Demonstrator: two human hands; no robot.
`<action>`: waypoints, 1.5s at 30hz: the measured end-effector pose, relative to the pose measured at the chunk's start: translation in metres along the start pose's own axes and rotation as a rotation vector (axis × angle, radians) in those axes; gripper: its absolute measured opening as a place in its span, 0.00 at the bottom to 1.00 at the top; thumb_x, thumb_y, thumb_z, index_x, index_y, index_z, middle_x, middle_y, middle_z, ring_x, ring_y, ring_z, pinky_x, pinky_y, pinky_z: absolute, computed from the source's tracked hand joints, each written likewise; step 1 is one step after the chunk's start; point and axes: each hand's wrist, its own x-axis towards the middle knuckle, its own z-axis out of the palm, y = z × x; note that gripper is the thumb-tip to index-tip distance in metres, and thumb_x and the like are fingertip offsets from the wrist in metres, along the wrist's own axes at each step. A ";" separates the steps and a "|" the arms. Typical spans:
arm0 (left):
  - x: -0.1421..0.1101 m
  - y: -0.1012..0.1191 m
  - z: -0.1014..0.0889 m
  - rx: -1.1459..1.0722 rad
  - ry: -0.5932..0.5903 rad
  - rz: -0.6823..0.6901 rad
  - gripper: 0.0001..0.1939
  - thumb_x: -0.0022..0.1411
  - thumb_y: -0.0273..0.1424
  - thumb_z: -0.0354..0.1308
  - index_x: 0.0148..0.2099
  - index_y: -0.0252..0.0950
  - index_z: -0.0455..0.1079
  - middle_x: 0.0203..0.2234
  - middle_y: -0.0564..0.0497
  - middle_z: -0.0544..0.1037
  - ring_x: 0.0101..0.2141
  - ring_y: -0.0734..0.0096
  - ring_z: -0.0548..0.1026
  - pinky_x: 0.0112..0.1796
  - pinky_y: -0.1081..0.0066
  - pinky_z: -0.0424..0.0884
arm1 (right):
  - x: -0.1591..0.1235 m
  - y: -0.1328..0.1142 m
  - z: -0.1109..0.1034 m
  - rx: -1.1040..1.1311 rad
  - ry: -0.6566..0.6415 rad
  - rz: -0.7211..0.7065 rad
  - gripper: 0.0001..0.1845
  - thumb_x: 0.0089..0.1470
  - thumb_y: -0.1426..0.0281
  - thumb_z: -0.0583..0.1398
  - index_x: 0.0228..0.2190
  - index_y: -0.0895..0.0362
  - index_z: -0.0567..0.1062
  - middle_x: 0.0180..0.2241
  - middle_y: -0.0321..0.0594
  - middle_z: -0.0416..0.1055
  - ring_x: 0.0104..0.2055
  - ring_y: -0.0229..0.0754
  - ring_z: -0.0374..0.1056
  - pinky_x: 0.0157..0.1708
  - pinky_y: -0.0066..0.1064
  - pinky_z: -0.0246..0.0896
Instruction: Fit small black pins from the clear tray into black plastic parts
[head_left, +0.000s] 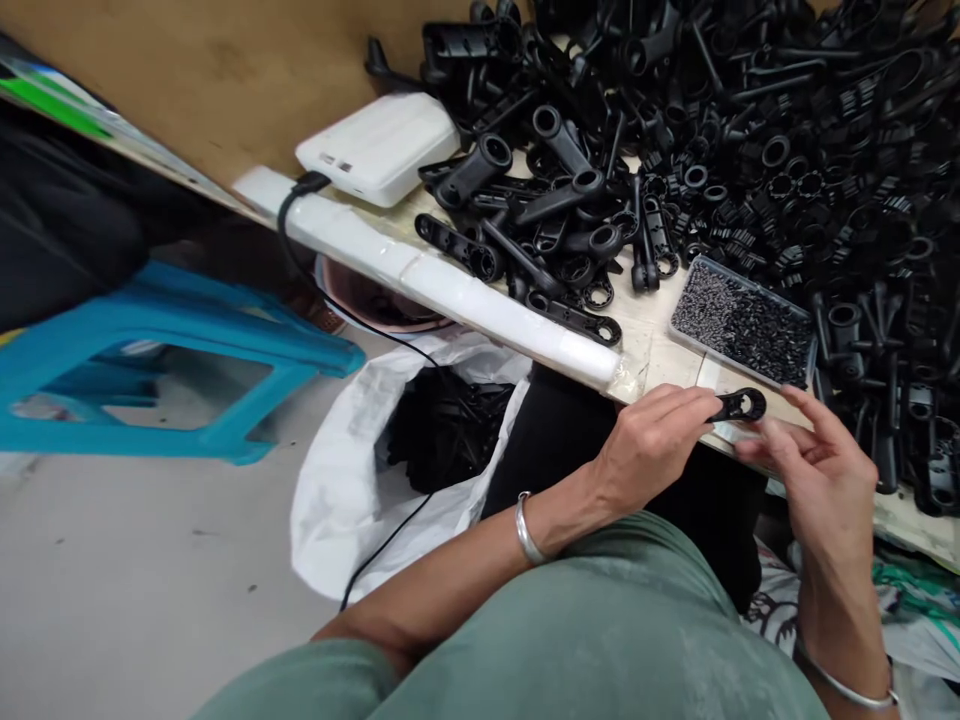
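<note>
My left hand is closed around one end of a black plastic handle part, whose ring-shaped end sticks out to the right past my fingertips. My right hand is close beside that ring, its index finger raised and apart from the thumb; I see nothing held in it. Behind the part, a shallow clear plastic box holds many tiny pieces, grey ones at its left and black ones at its right. Both hands are at the front edge of the work table.
Heaped black plastic parts cover the table's back and right. A white power bank-like box with a black cable sits at left. Below are an open white sack of black parts and a blue plastic stool.
</note>
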 end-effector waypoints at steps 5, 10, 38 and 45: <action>0.002 0.009 0.001 -0.012 0.044 0.062 0.06 0.67 0.21 0.57 0.46 0.31 0.70 0.39 0.43 0.83 0.41 0.68 0.81 0.43 0.67 0.81 | -0.006 -0.001 0.016 0.347 -0.061 0.083 0.33 0.43 0.66 0.73 0.51 0.52 0.71 0.38 0.37 0.79 0.40 0.43 0.77 0.40 0.38 0.78; -0.003 0.012 0.002 -0.004 0.038 0.081 0.10 0.66 0.18 0.55 0.49 0.32 0.70 0.41 0.43 0.82 0.43 0.67 0.81 0.44 0.66 0.81 | -0.005 -0.001 0.023 0.429 0.000 0.123 0.24 0.41 0.69 0.72 0.42 0.55 0.75 0.35 0.36 0.78 0.34 0.39 0.75 0.35 0.34 0.78; 0.000 0.005 -0.002 -0.084 -0.112 0.074 0.14 0.65 0.19 0.57 0.51 0.34 0.71 0.38 0.46 0.82 0.40 0.67 0.81 0.44 0.66 0.81 | 0.037 -0.015 -0.098 -0.266 0.266 -0.174 0.31 0.53 0.65 0.62 0.58 0.55 0.69 0.22 0.30 0.67 0.23 0.38 0.66 0.26 0.31 0.67; -0.001 0.001 0.001 -0.077 -0.145 0.124 0.14 0.65 0.16 0.54 0.50 0.33 0.71 0.37 0.45 0.82 0.38 0.67 0.80 0.42 0.65 0.80 | 0.092 -0.058 -0.104 -0.825 0.347 -0.330 0.29 0.56 0.66 0.57 0.59 0.57 0.71 0.26 0.39 0.73 0.28 0.40 0.67 0.37 0.35 0.63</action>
